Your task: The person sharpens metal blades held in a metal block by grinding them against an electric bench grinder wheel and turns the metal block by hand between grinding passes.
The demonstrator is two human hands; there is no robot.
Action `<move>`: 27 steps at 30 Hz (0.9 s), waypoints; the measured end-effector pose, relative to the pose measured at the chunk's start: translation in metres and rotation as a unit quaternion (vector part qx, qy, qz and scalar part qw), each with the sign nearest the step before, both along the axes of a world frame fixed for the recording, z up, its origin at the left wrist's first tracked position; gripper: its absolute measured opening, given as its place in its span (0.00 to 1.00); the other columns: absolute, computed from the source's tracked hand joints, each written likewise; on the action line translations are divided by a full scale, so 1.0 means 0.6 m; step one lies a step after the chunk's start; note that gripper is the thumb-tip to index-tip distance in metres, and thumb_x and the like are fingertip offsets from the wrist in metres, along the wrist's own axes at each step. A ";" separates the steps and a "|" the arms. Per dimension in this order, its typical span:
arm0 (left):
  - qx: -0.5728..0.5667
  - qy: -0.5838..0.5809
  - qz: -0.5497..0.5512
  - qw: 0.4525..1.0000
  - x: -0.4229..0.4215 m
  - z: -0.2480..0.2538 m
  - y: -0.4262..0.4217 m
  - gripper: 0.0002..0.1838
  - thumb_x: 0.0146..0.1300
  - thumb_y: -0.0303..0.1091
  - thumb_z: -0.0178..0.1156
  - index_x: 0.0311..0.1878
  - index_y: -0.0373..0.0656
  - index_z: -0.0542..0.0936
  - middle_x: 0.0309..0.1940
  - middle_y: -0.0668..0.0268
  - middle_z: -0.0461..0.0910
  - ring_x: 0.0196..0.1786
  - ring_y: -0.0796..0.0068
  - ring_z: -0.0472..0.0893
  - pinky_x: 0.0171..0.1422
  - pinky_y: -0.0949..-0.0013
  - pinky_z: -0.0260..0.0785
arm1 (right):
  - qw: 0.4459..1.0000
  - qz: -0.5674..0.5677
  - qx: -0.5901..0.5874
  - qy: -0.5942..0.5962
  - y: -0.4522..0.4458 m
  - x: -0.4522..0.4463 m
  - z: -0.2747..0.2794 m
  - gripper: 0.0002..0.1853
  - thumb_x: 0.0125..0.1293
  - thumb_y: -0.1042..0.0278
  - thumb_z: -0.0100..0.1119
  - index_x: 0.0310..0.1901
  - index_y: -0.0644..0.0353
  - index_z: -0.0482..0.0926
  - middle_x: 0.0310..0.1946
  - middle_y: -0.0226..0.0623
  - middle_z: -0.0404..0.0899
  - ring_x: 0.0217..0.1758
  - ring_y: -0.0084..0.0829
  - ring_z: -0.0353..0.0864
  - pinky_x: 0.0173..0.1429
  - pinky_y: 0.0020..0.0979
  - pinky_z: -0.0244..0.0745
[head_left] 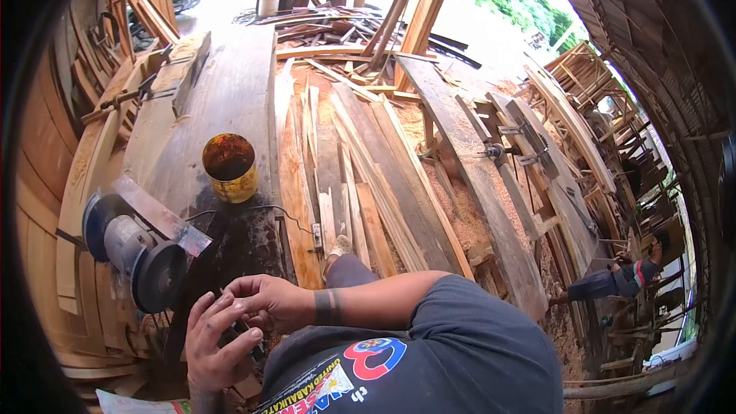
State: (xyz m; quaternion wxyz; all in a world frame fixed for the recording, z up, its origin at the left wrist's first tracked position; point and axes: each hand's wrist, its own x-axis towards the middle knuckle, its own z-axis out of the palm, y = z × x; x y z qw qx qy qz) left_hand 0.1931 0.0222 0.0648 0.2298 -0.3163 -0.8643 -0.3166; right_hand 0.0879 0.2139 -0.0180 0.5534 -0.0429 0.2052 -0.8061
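Note:
My left hand (218,349) and my right hand (268,303) meet at the lower left, close to my chest. Both have bent fingers, with the fingertips drawn together around something small and dark that I cannot make out. Just beyond them stands a bench grinder (129,241) with a dark round wheel (158,276) on its near side. A yellow, stained can (231,184) sits open on the wooden bench (218,100), past the grinder. From the grinder's side a dark cord runs over the bench to a small switch (316,235).
Long boards and offcuts (368,176) lie to the right of the bench, among sawdust. A plank bench (475,153) carries a clamp-like metal tool (498,151). Another person (613,282) is at the far right. A scrap pile (345,27) and a white bucket (269,0) stand ahead.

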 end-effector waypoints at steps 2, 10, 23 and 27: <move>-0.002 0.002 -0.013 1.000 -0.001 -0.004 -0.003 0.25 0.52 0.28 0.71 0.56 0.57 0.89 0.64 0.56 0.85 0.68 0.46 0.87 0.78 0.35 0.71 | 1.000 -0.012 0.004 0.006 -0.003 0.003 -0.010 0.12 0.81 0.75 0.67 0.60 0.58 0.81 0.51 0.29 0.83 0.49 0.22 0.88 0.50 0.24 0.89; 0.020 0.010 -0.016 1.000 0.001 -0.008 -0.006 0.25 0.55 0.36 0.76 0.59 0.58 0.87 0.63 0.56 0.86 0.67 0.46 0.87 0.77 0.36 0.72 | 1.000 -0.012 -0.007 -0.005 0.000 0.004 -0.003 0.09 0.82 0.72 0.66 0.59 0.57 0.81 0.50 0.28 0.85 0.49 0.21 0.88 0.50 0.25 0.89; 0.178 0.025 0.188 0.966 0.008 -0.073 0.011 0.33 0.62 0.32 0.83 0.66 0.41 0.77 0.64 0.49 0.80 0.63 0.50 0.84 0.66 0.53 0.81 | 0.985 -0.092 0.131 0.067 -0.019 -0.012 0.017 0.08 0.83 0.68 0.66 0.57 0.55 0.80 0.37 0.27 0.78 0.34 0.21 0.78 0.41 0.31 0.84; 0.346 -0.114 0.191 0.912 0.006 -0.117 0.021 0.31 0.61 0.20 0.77 0.67 0.38 0.77 0.64 0.53 0.78 0.65 0.62 0.82 0.69 0.61 0.78 | 0.955 -0.203 0.173 0.128 -0.016 -0.033 -0.001 0.08 0.84 0.71 0.65 0.59 0.55 0.79 0.50 0.30 0.84 0.48 0.24 0.87 0.54 0.33 0.89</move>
